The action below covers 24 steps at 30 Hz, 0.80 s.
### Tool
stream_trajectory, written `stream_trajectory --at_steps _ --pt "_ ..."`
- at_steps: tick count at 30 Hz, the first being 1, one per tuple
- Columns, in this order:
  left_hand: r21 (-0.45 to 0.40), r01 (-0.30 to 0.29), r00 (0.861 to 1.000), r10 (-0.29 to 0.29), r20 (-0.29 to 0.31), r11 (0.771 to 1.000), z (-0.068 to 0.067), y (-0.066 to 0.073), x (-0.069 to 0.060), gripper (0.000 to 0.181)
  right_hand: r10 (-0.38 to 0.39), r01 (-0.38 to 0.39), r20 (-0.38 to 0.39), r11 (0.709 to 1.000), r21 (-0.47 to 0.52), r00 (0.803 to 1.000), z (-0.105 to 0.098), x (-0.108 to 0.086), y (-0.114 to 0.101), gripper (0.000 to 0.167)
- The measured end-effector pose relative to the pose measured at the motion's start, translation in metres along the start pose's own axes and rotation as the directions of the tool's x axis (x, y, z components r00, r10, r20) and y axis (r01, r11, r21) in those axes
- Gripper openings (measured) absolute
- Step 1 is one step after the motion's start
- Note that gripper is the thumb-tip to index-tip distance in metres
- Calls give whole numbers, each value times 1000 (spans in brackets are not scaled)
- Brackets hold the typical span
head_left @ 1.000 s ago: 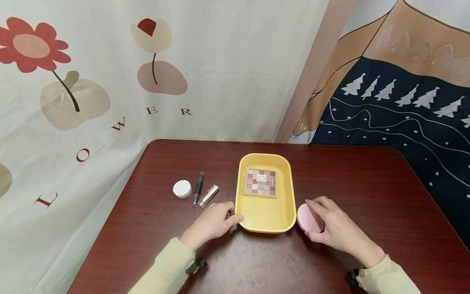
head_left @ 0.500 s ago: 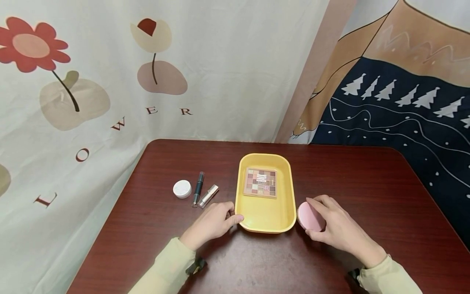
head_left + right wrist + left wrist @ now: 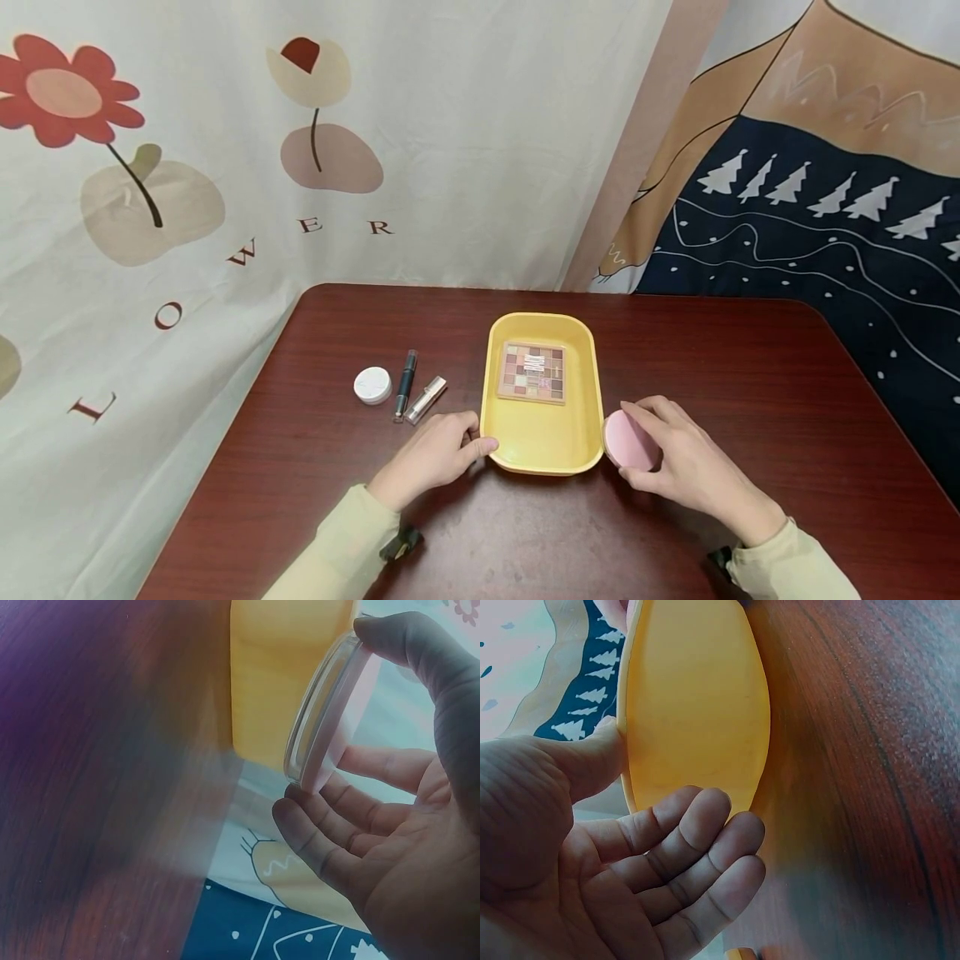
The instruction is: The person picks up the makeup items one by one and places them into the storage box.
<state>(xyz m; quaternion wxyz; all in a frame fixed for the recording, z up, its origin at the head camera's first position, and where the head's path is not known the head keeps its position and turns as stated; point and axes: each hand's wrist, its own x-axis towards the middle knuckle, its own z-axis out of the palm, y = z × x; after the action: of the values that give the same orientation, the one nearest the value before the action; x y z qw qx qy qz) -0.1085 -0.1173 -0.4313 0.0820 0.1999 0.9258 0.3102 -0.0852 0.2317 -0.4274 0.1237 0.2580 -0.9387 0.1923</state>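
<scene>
In the head view, my right hand holds a round pink compact tilted up, close against the right side of a yellow tray. The right wrist view shows the compact pinched between thumb and fingers, its clear rim facing the tray. My left hand grips the tray's near left corner, thumb over the rim. Seen from the left wrist, its fingers curl by the tray's outer wall. An eyeshadow palette lies flat in the far half of the tray.
Left of the tray on the dark red table lie a white round jar, a dark slim tube and a lipstick-like gold and clear tube. A printed curtain hangs behind the table.
The right hand has shifted very slightly left with the compact, bringing it nearer the tray's wall. My left hand, the tray and the palette stay where they were.
</scene>
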Motion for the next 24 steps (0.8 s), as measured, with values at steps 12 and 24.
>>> stream_trajectory --at_steps 12,24 --pt "-2 5 1000 -5 6 1000 0 -1 0 31 40 -42 66 999 29 997 -1 5 -7 74" --pt "-10 5 1000 -5 9 1000 1 -2 0 31 24 -27 61 998 51 998 4 12 -10 74"
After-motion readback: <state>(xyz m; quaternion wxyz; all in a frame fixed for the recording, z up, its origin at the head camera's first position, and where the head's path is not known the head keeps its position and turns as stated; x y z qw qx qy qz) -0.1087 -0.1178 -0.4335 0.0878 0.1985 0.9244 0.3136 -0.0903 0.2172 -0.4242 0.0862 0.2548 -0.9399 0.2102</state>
